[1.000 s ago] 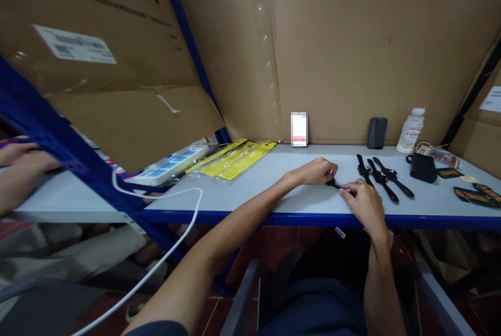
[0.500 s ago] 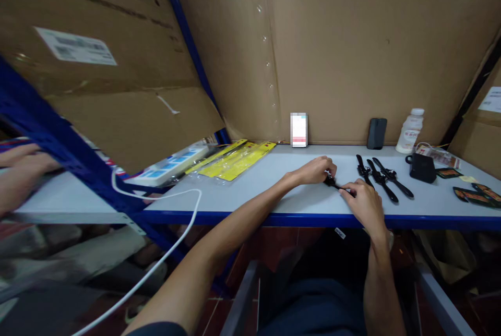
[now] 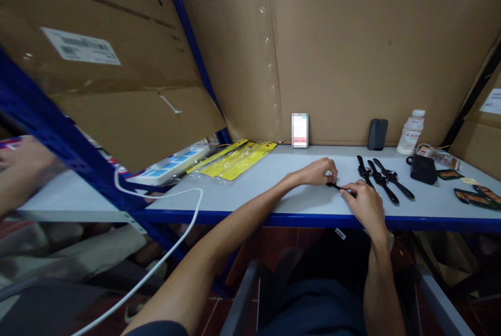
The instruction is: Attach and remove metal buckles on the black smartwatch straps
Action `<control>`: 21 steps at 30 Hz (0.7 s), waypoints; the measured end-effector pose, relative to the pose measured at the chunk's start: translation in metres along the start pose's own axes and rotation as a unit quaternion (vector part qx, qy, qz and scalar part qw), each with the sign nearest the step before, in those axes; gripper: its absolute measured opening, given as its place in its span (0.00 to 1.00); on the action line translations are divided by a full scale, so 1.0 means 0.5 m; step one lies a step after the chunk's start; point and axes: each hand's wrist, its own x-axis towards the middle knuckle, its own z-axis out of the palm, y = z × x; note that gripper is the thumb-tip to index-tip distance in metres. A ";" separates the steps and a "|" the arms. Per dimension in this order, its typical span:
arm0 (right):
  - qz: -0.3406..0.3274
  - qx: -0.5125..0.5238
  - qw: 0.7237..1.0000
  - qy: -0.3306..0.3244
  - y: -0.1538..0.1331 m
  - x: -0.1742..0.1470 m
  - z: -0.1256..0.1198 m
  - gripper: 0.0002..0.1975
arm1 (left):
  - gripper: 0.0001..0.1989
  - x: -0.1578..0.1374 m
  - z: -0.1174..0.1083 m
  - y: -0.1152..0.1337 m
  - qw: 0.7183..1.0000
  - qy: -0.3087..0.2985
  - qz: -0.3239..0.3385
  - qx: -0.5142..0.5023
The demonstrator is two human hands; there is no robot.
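Your left arm stretches from the near left toward the far right, its hand (image 3: 318, 171) turned knuckles up with the fingers curled down around the far end of a slim black tool (image 3: 335, 186). Your right forearm rises steeply from the near edge, and that hand (image 3: 366, 201), bent leftward at the wrist, pinches the tool's near end between thumb and fingers. You have the tool slanting between both hands, low over the grey tabletop (image 3: 305, 205), just left of three similar black tools (image 3: 387, 188) lying side by side.
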 end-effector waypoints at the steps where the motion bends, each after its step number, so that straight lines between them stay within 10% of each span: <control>1: 0.000 -0.001 1.000 0.000 0.000 0.000 0.000 0.10 | 0.10 0.002 -0.001 -0.002 1.000 0.006 0.010 -0.016; 21: -0.001 0.005 1.000 0.001 0.003 0.001 0.001 0.09 | 0.12 -0.001 -0.013 -0.001 0.997 0.053 -0.044 -0.041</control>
